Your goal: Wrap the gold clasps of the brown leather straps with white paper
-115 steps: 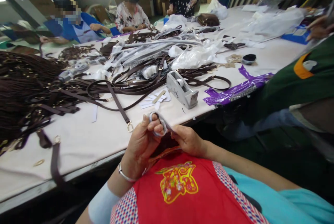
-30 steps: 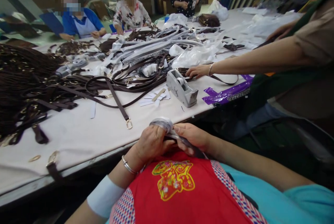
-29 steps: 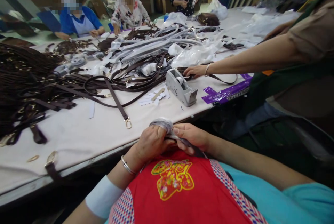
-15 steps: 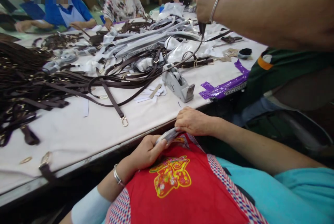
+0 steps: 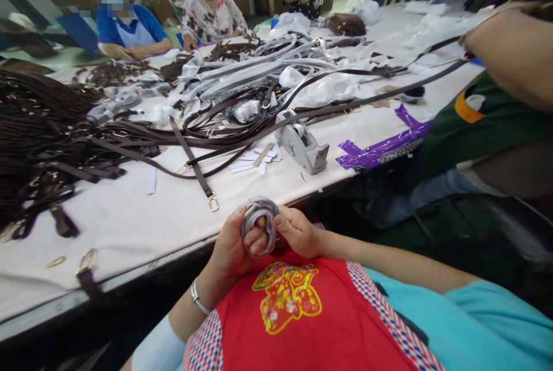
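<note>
left hand and right hand together just off the near edge of the desk, above a red apron. left grip closed on a grey wrapped strap, coiled round its fingers; right grip pinched on the same coil from the other side. just beyond the grip, a brown strap with a gold clasp on the white desk; further out and to the right, a grey tape dispenser beside paper slips and purple tape. far left of the grip, heaped dark straps. beyond, co-workers seated at the long desk, cardboard boxes behind. a neighbour's arm at the right, pulling a brown strap taut.
</note>
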`<state>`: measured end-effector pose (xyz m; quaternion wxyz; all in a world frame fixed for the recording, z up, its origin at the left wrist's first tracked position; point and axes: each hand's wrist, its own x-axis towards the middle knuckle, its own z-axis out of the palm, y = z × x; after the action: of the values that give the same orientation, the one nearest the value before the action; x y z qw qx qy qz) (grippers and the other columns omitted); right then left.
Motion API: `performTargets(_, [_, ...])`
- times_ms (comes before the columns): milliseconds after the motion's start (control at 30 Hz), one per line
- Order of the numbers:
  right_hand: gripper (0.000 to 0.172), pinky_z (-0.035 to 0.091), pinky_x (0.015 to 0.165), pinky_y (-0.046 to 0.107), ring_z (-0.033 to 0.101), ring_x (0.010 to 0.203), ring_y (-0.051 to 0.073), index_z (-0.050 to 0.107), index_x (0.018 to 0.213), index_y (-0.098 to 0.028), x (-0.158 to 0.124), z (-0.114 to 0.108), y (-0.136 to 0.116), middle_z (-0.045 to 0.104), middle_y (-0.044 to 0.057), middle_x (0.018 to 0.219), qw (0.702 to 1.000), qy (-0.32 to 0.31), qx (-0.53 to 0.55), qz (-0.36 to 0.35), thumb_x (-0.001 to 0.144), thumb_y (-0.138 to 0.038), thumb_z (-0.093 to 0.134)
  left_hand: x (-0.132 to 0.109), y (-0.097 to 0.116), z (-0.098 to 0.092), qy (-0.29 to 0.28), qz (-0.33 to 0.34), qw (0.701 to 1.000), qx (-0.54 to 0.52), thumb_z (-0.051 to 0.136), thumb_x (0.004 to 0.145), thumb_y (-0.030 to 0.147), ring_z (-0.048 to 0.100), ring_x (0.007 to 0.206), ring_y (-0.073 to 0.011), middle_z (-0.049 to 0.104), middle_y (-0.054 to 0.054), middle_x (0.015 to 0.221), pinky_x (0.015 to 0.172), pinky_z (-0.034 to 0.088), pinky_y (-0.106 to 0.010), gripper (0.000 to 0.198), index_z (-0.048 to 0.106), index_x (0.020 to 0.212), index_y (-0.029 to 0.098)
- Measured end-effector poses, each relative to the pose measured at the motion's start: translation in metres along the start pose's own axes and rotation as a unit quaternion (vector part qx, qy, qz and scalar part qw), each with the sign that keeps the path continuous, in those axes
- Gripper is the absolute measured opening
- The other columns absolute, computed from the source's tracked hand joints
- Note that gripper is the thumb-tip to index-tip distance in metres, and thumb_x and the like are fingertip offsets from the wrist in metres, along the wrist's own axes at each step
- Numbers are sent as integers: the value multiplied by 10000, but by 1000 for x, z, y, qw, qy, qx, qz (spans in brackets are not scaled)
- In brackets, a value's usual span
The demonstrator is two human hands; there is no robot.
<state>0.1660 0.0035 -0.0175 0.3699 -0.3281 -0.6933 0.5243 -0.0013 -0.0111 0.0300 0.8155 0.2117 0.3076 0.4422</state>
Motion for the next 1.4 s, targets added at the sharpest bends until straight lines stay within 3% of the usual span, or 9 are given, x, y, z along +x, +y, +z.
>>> performTargets(200, [537,470,758,300,571,830,186,569,1052,-141,9,11,-4,629,71,942,999,30,-13,29,956,-637,385,8,-7,0,49,79,993,-69,556,869,551,327,360,-55,262,101,443,393,383,-163,440,621,745,134])
performTargets(433, [346,470,660,255,567,701,149,582,947,-159,5,15,-1,632,30,798,996,67,13,65,960,-485,468,9,-20,-5,56,67,993,-78,479,880,552,416,410,-90,346,59,437,443,420,-210,487,643,710,126])
performTargets(567, [257,472,637,246,589,651,140,576,927,-166,2,2,-1,653,18,744,997,15,3,73,970,-384,446,10,-24,-13,33,61,997,-21,471,872,587,537,515,-144,505,-9,493,541,491,-272,532,651,687,122])
performTargets(667, [232,455,651,262,588,684,158,579,885,-166,2,-15,-1,660,38,779,992,19,-109,56,943,-358,462,10,-28,-22,55,76,994,62,527,864,610,637,710,-196,680,-66,731,694,540,-323,507,675,797,130])
performTargets(767, [244,417,639,279,580,696,184,572,883,-163,3,-28,-3,652,59,783,963,45,-256,71,912,-389,484,8,-30,-27,90,118,967,205,720,801,455,647,953,-215,720,-68,1020,874,510,-326,390,674,1049,158])
performTargets(867, [266,376,618,285,595,688,201,558,876,-162,5,-28,-8,658,77,767,929,36,-357,88,923,-403,456,8,-31,-26,140,146,927,315,789,754,331,645,919,-191,722,-52,999,854,502,-294,381,666,1069,155])
performTargets(1033, [276,327,586,286,623,664,204,566,904,-152,7,-17,-13,684,89,772,883,34,-460,88,937,-405,460,9,-33,-24,219,171,905,323,783,754,356,636,788,-168,719,-26,874,755,511,-274,307,671,957,154])
performTargets(1267, [264,332,591,276,651,698,197,584,927,-147,8,-16,-19,708,78,812,868,3,-488,86,940,-395,493,10,-39,-35,167,125,943,260,777,766,391,653,810,-167,733,-44,945,803,521,-296,355,686,1018,159])
performTargets(1400, [261,335,595,278,660,711,200,589,924,-147,7,-20,-17,717,78,831,864,-27,-498,69,940,-394,506,4,-32,-40,100,71,958,261,778,767,390,655,794,-177,731,-59,934,819,523,-318,358,683,1007,142])
